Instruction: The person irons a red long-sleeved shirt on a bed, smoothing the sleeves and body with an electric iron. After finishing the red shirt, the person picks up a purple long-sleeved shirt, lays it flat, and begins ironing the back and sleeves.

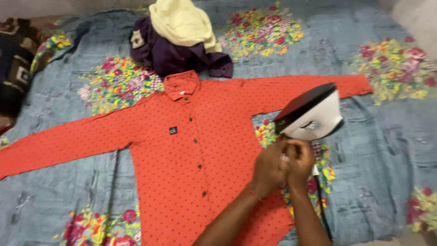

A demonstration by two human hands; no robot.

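Note:
A red dotted button-up shirt lies spread flat, front up, sleeves stretched out to both sides. A black and white electric iron stands tipped up beside the shirt's right edge. My left hand and my right hand are pressed together just below the iron's rear end, fingers curled around something small there; what they grip is hidden. The iron's dark cord runs down along my right forearm. A thin red thread circles my left wrist.
A blue-grey bedsheet with bright flower patches covers the surface. A purple garment with a pale yellow cloth piled on it lies just beyond the shirt collar. A dark patterned fabric sits at the far left.

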